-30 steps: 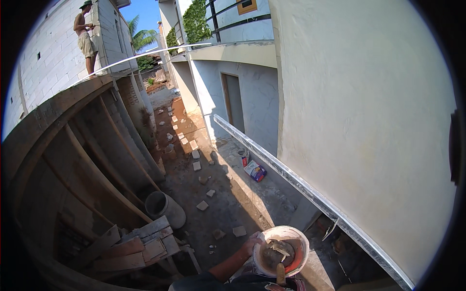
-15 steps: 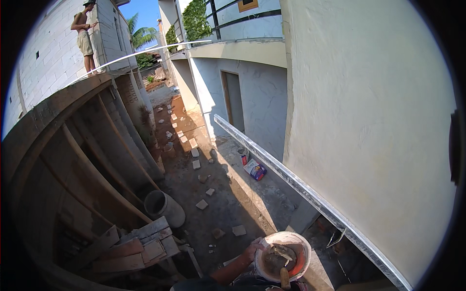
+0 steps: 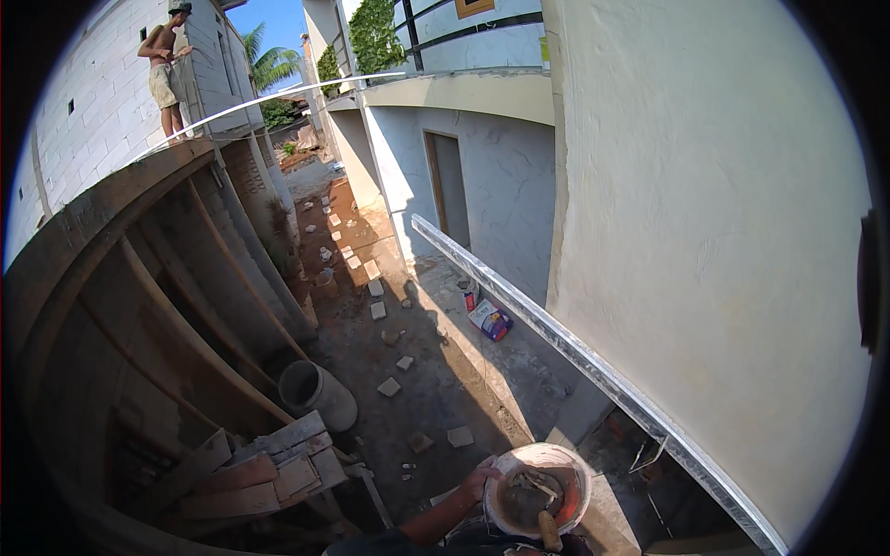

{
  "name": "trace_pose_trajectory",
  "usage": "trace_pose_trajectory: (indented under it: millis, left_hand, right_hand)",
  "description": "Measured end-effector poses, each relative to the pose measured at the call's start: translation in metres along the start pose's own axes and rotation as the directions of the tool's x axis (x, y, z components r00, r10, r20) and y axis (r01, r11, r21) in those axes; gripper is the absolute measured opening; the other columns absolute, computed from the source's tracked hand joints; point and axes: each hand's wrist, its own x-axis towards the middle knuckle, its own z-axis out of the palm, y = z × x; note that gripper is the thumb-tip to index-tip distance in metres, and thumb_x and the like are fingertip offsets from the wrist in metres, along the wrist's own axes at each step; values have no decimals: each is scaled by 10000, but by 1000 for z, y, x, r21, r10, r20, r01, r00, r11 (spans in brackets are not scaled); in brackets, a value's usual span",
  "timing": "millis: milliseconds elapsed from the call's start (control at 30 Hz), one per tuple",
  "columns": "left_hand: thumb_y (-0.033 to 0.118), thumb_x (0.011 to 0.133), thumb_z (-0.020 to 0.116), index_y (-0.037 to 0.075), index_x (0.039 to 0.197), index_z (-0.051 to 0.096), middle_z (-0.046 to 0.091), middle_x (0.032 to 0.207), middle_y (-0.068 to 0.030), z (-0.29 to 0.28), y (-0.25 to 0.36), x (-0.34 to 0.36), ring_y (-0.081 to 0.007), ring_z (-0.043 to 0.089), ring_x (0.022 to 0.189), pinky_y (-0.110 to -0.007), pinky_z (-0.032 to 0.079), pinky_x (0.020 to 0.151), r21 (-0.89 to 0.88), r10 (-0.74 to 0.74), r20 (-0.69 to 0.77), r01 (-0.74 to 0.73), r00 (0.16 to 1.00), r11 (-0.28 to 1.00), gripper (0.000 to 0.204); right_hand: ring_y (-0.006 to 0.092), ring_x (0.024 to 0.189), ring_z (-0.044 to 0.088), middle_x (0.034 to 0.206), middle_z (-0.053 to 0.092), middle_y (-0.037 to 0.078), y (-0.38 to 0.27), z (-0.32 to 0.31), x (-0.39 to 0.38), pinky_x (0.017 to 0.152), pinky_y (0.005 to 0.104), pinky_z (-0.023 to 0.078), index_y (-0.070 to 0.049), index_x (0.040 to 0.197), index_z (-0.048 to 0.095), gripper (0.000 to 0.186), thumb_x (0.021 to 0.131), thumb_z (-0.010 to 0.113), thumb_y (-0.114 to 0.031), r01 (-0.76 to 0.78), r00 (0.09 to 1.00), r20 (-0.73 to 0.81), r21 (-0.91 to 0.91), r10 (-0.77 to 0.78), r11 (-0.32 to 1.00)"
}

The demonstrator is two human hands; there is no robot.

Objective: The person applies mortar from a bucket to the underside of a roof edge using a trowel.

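Note:
Near the bottom of the view, my left hand [image 3: 478, 480] is closed on the left rim of a plaster-smeared bucket [image 3: 577, 463], thumb and fingers at its edge. The bucket holds some grey mortar [image 3: 521, 503]. A trowel [image 3: 549, 530] stands in it, its wooden handle leaning over the near rim and its metal shank in the mortar. No hand shows on the handle. My right hand is not in view.
A long metal straightedge-like bar [image 3: 556, 341] runs diagonally along the plastered wall [image 3: 714, 213]. Below left are stacked planks [image 3: 297, 473] and a grey cylinder [image 3: 332, 398]. Broken blocks [image 3: 389, 387] and a bag [image 3: 491, 320] lie below. Another person [image 3: 165, 69] stands on a ledge.
The trowel handle has tipped slightly to the right against the bucket's near rim. My left hand keeps its hold. The person on the ledge has shifted posture, one arm now further out.

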Motion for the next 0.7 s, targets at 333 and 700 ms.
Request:
trace_pose_trajectory:
  millis: [333, 700]
  left_hand:
    - [-78, 684, 614, 6, 1124, 551, 630, 1011, -123, -3, 5, -3, -249, 645, 929, -378, 532, 818, 6, -12, 11, 11, 1000, 1000, 453]
    - [-82, 647, 641, 6, 1069, 567, 644, 1006, -131, 1, 13, -14, -260, 655, 901, -370, 532, 816, -13, -13, 39, 13, 999, 1000, 437]
  right_hand:
    - [179, 680, 630, 941, 657, 137, -2, 9, 4, 510, 282, 502, -16, 1466, 244, 656, 954, 523, -315, -2, 999, 34, 37, 0, 999]
    - [178, 690, 630, 940, 655, 128, -2, -1, 13, 526, 280, 501, -6, 1458, 260, 631, 966, 499, -320, 3, 999, 45, 106, -8, 994]
